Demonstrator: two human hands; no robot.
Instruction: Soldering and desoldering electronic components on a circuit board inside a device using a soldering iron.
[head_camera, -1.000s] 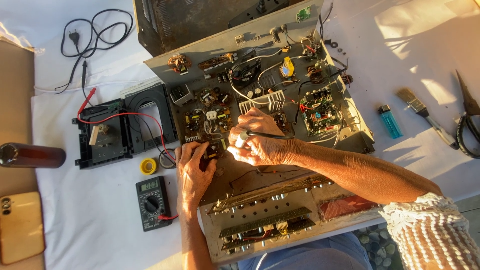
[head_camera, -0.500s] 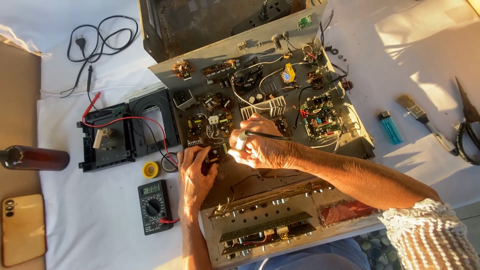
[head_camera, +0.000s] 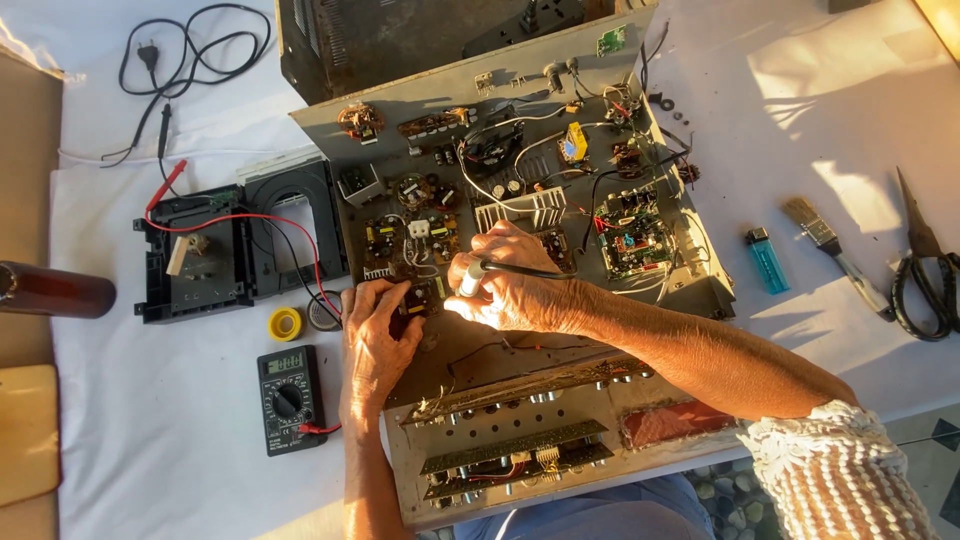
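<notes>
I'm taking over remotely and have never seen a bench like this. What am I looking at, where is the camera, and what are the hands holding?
The one view comes from a camera on the person's head, looking down at a white-covered table. In the middle lies an opened electronics chassis with circuit boards and wires. The right hand holds a pen-like tool with a dark cord, its tip on the boards. The left hand rests on the chassis beside it. To the left are a black multimeter, a yellow tape roll and a black plastic frame. To the right are a blue lighter, a brush and scissors.
</notes>
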